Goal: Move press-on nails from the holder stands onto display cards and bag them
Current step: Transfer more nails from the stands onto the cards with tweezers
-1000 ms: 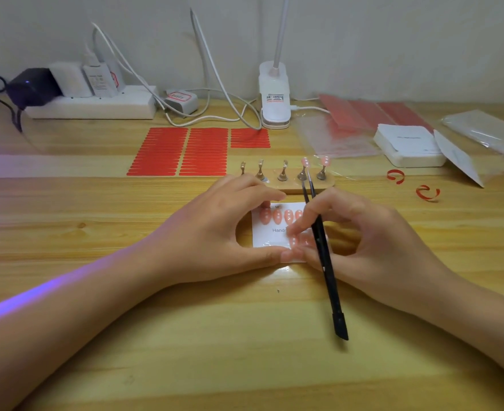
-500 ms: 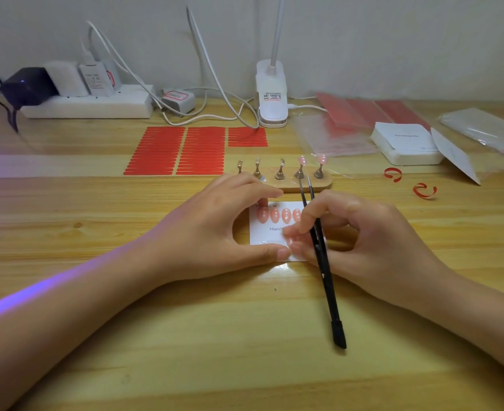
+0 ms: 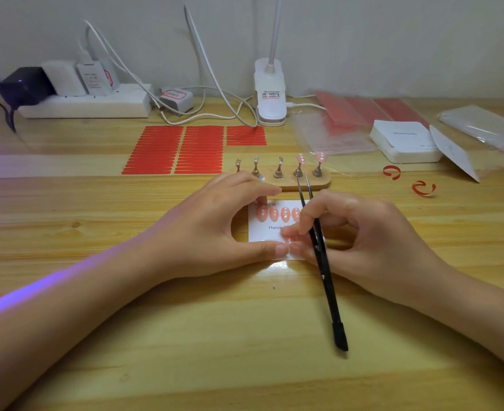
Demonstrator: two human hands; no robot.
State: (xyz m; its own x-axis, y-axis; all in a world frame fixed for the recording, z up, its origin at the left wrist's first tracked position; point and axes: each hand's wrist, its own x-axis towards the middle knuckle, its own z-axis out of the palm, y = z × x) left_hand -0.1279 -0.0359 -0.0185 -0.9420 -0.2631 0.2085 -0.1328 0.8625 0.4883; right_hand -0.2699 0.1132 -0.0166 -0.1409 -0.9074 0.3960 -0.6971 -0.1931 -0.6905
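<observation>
nails on the card, two left on the stand

nails (image 3: 279, 214) sit in a row along the top of the white card (image 3: 259, 232), which lies flat on the counter (image 3: 185, 336) between both hands. the left hand (image 3: 212, 232) pins the card, forefinger at its far edge and thumb at its near edge. the right hand (image 3: 360, 232) holds black tweezers (image 3: 323, 262), fingers curled round them, and a fingertip presses a nail (image 3: 287, 240) low on the card. just behind, the wooden stand (image 3: 304, 180) carries two pink nails (image 3: 310, 158) on its right pegs. red strip sheets (image 3: 179, 149) lie further back, clear bags (image 3: 333, 132) and a card stack (image 3: 405, 140) to the right.
</observation>
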